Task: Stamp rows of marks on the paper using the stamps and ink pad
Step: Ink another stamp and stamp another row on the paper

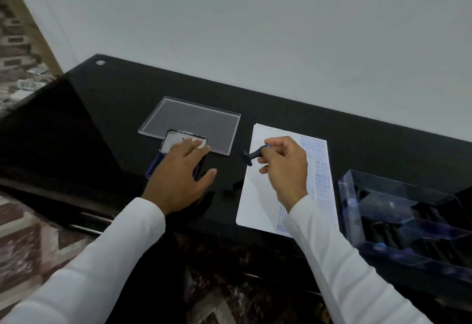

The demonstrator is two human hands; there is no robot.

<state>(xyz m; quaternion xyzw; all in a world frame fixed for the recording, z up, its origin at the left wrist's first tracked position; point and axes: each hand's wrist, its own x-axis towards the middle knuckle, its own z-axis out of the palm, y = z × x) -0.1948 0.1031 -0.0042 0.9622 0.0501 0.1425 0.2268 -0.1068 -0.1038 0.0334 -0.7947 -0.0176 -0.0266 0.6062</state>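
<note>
A white sheet of paper (258, 188) lies on the black table (107, 124), with blue stamped words in rows down its right side. My right hand (286, 168) hovers over the paper and pinches a small black stamp (251, 156) by its handle, the stamp face pointing left past the paper's left edge. Left of the paper sits a blue ink pad (169, 145) with its lid raised. My left hand (182, 173) lies flat on the ink pad, fingers straight, covering most of it.
A clear plastic lid (194, 119) lies flat behind the ink pad. At the right edge stands a clear tray (357, 196) holding several black stamps. The table's front edge runs close to my sleeves; patterned floor shows below and to the left.
</note>
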